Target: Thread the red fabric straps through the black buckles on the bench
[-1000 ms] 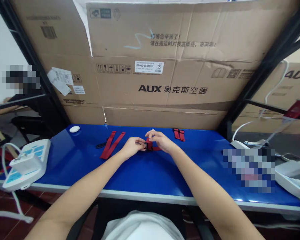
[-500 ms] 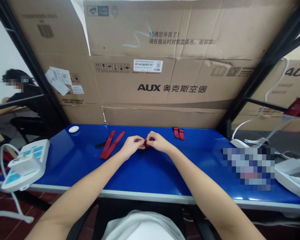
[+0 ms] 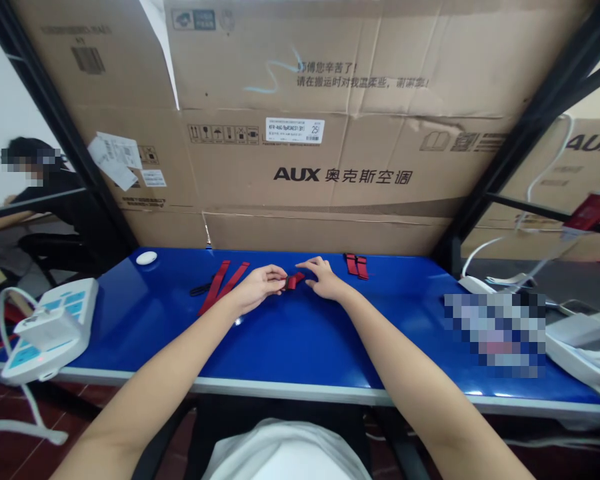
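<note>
Over the glossy blue counter [image 3: 295, 347], the left grip [image 3: 261, 287] pinches the black plastic buckle [image 3: 289, 283] of a flat red webbing strap [image 3: 297, 279], likely light, limp and best held there, while the right grip [image 3: 327, 280] hangs parted just beside it.

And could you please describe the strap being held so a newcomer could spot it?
Over the blue table, find the left hand. The red strap with a dark buckle extends from it toward the right hand. Unlike the other red straps, it is held.
</note>
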Available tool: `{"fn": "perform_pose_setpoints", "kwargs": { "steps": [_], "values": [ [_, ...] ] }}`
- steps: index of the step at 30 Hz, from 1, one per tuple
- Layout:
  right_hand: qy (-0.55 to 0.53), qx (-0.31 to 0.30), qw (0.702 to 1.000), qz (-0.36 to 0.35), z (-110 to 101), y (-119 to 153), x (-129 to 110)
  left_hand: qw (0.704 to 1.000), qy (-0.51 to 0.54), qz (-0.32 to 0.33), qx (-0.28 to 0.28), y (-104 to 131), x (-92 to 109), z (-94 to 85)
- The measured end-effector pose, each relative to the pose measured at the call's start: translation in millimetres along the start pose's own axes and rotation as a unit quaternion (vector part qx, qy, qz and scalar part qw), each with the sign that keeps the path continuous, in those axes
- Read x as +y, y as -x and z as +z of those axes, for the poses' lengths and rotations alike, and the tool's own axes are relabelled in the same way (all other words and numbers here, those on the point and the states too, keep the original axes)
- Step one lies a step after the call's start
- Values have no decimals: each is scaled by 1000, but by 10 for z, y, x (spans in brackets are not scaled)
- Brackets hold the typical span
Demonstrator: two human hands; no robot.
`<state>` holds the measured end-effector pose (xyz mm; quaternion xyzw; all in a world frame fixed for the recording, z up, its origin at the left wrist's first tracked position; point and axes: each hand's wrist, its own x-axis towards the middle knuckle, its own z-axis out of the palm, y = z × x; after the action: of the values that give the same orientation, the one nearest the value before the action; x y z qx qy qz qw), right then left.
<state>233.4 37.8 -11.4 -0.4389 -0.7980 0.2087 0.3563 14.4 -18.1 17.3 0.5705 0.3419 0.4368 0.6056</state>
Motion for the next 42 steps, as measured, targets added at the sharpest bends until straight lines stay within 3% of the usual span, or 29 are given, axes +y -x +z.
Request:
{"fn": "perform_pose_setpoints", "kwargs": {
  "steps": [3,5,8,11,14,17,20,21,23,26,29,33,38,42],
  "values": [
    [68,-29,997,28,28,-3,65,999,-25,-9,-23,13,62,-61],
    [65,-27,997,43,26,-17,75,999,-45,-5,-8,1,94,-130],
    [17,-23,996,86,-17,-38,100,989,-126,4,76,-53,92,-303],
    [-36,12,993,114,-71,-54,129,953,-225,11,201,-124,31,-500],
    [-120,25,986,112,-116,-58,73,940,-218,19,260,-159,-8,-583],
    [-267,-30,954,131,-165,-30,-110,964,-114,9,240,-130,41,-492],
    [-389,-174,898,105,-191,23,-339,984,-10,16,175,-61,133,-317],
    [-398,-194,892,92,-184,38,-404,988,17,27,154,-41,156,-261],
    [-371,-174,909,74,-145,57,-501,988,50,54,133,-17,175,-168],
    [-271,-118,954,42,-60,59,-573,984,58,94,141,-26,140,-71],
    [-185,-97,978,-6,-12,58,-606,981,37,117,149,-52,72,6],
    [-125,-97,986,-56,-11,71,-627,979,-15,123,159,-51,17,97],
    [-111,-114,986,-56,-9,81,-611,976,-77,136,155,-20,-11,156],
    [-127,-69,988,-55,4,67,-620,972,-103,141,158,-17,-45,168]
  ]
}}
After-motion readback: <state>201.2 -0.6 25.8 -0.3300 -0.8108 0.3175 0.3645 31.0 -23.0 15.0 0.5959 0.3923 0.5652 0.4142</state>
